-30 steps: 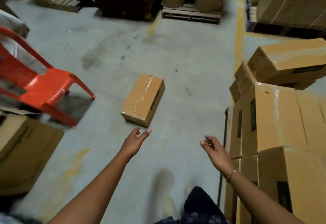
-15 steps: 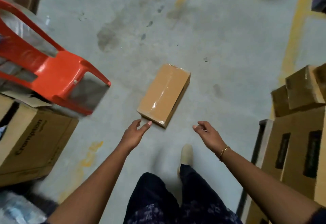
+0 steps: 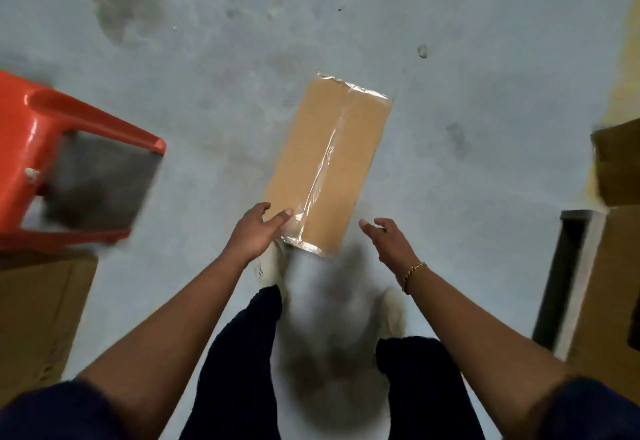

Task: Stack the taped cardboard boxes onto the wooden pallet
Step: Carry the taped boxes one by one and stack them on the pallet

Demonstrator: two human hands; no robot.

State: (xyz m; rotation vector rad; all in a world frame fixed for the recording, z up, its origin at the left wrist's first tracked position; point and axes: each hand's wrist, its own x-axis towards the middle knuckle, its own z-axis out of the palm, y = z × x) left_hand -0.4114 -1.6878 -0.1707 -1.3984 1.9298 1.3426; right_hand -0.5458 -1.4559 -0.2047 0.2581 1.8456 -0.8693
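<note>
A flat brown cardboard box [image 3: 329,165], sealed along its middle with clear tape, lies on the grey concrete floor right in front of my feet. My left hand [image 3: 254,231] reaches its near left corner, thumb over the top edge, fingers spread and relaxed. My right hand [image 3: 389,237], with a gold bracelet at the wrist, hovers open just right of the box's near right corner, not touching it. The wooden pallet [image 3: 568,280] shows only as a dark edge at the right, under stacked boxes.
A red plastic chair [image 3: 52,148] lies tipped on its side at the left. A large cardboard box [image 3: 38,315] sits below it. More stacked cardboard boxes [image 3: 616,165] stand at the right edge. My shoes and dark trousers are beneath the hands.
I have stepped up to the box and bent over it. Both hands moved forward; the left now meets the box's near left corner, the right has come beside the near right corner.
</note>
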